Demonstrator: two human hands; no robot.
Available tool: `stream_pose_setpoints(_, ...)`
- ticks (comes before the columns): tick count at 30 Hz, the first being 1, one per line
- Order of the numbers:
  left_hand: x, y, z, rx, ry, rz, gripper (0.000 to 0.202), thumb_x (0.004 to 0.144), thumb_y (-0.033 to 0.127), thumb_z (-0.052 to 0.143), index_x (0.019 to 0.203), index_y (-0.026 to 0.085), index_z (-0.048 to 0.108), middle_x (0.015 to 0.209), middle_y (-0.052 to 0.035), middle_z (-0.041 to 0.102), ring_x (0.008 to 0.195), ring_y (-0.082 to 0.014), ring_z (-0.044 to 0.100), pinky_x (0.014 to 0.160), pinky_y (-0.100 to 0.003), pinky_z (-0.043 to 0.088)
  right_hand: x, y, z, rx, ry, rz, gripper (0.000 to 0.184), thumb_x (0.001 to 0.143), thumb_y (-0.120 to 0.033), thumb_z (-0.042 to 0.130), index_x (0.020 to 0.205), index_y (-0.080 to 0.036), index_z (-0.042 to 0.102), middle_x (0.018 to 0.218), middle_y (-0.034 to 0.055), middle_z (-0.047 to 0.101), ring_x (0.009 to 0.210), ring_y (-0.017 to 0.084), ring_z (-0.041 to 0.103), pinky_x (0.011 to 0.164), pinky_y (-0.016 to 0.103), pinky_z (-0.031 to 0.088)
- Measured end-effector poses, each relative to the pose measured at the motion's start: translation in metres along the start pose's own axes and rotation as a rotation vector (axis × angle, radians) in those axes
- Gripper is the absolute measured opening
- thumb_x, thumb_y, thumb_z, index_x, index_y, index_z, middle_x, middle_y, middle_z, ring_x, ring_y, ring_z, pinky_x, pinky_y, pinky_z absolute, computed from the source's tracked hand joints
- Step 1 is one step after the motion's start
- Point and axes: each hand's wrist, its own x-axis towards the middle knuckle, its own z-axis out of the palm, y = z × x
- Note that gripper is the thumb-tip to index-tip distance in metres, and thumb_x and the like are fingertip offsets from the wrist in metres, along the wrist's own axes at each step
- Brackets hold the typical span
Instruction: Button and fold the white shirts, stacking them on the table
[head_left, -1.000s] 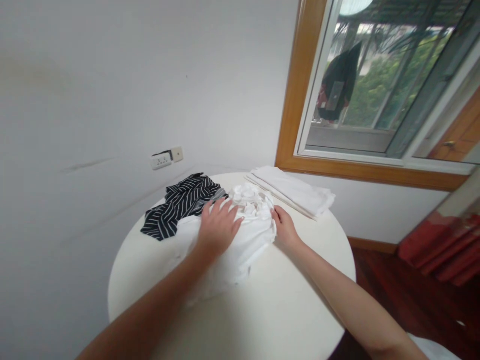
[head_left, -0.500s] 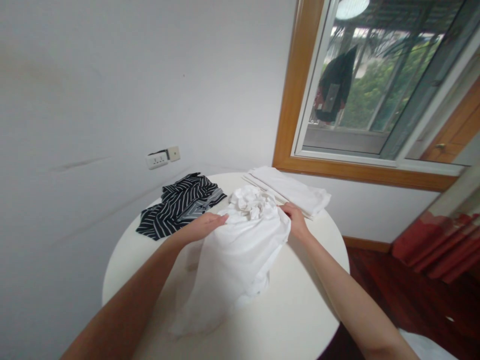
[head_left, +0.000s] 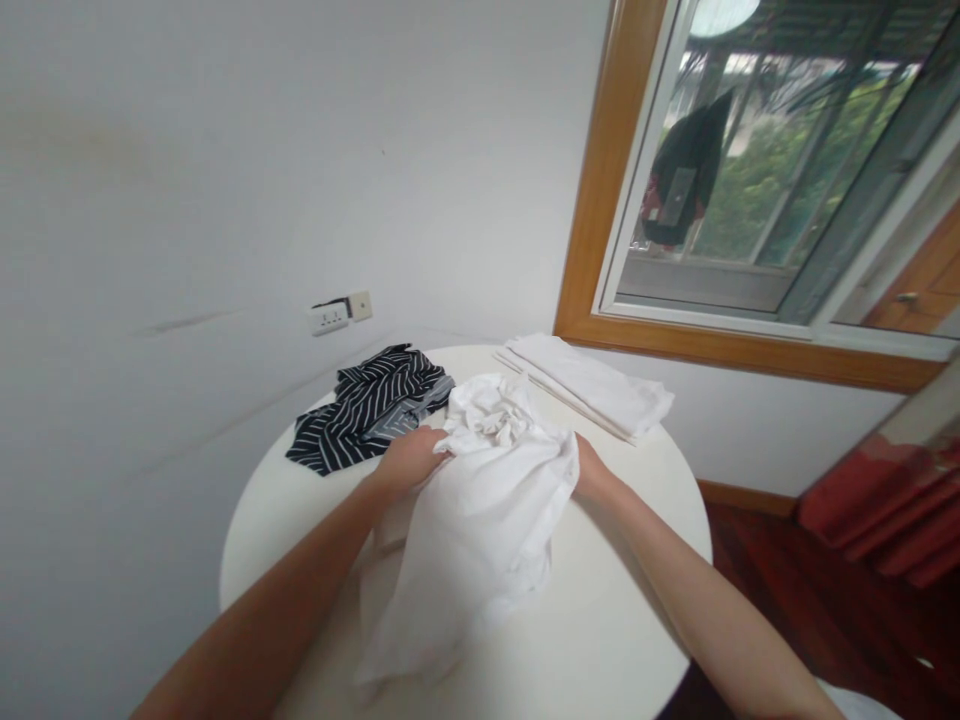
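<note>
A thin white cloth garment (head_left: 487,510), its exact kind unclear, lies bunched on the round white table (head_left: 615,600). Its top is gathered into crumpled folds, and the lower part spreads toward me. At its left edge, my left hand (head_left: 411,460) is closed on the fabric, fingertips partly tucked under the folds. My right hand (head_left: 592,472) grips the opposite edge; the cloth covers its fingers, and creases run toward it.
A crumpled black-and-white striped garment (head_left: 367,405) lies at the table's back left. Folded white cloth (head_left: 592,385) rests at the back right, below the wood-framed window (head_left: 750,180). A wall socket (head_left: 328,318) sits behind; a red curtain (head_left: 877,505) hangs at right.
Both hands have slid further under the cloth's edges, so their fingers are more hidden. The gathered top has shifted slightly and looks more twisted. My view has turned a little left.
</note>
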Motion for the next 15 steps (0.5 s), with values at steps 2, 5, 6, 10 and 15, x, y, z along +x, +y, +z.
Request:
stream_pose_setpoints(2,0.001,-0.004,-0.010,-0.030,0.071,0.013,0.030,0.088,0.029,0.046,0.109,0.021,0.066,0.100,-0.0101,0.064,0.097,-0.0254,0.059,0.088,-0.037,0.045,0.001,-0.004,-0.013,-0.044,-0.024,-0.056,0.020,0.073,-0.031,0.061,0.083,-0.019,0.073,0.093,0.0067,0.074,0.089,0.029,0.063,0.078,0.036,0.049)
stream_pose_setpoints(5,0.000,-0.011,-0.027,-0.064,0.292,-0.032,0.034,0.088,0.026,0.042,0.110,0.021,0.067,0.093,-0.0093,0.058,0.096,-0.0253,0.056,0.089,-0.037,0.044,0.000,-0.009,-0.046,-0.017,0.090,-0.101,0.030,0.084,-0.038,0.051,0.090,-0.019,0.073,0.093,0.0062,0.073,0.086,0.026,0.064,0.077,0.034,0.049)
stream_pose_setpoints(6,-0.002,-0.014,-0.032,-0.082,0.374,-0.061,0.035,0.088,0.026,0.041,0.112,0.021,0.066,0.093,-0.0093,0.056,0.095,-0.0252,0.055,0.089,-0.037,0.044,-0.002,-0.011,-0.059,-0.024,0.151,-0.103,0.033,0.087,-0.041,0.049,0.092,-0.019,0.073,0.092,0.0061,0.073,0.085,0.024,0.064,0.076,0.033,0.049)
stream_pose_setpoints(10,-0.004,-0.029,-0.041,-0.078,0.621,-0.221,0.039,0.088,0.023,0.040,0.119,0.021,0.064,0.097,-0.0106,0.051,0.097,-0.0263,0.051,0.089,-0.037,0.043,-0.012,-0.018,-0.111,-0.189,0.201,-0.142,0.036,0.088,-0.048,0.051,0.090,-0.020,0.074,0.081,0.0064,0.070,0.074,0.020,0.060,0.067,0.030,0.047)
stream_pose_setpoints(15,-0.001,-0.039,-0.023,0.032,0.555,-0.289,0.048,0.084,0.014,0.040,0.127,0.025,0.059,0.120,-0.0141,0.052,0.112,-0.0313,0.047,0.096,-0.048,0.037,-0.017,-0.014,-0.127,-0.443,-0.038,-0.207,0.035,0.090,-0.049,0.051,0.086,-0.023,0.074,0.080,0.0073,0.070,0.077,0.021,0.059,0.074,0.033,0.045)
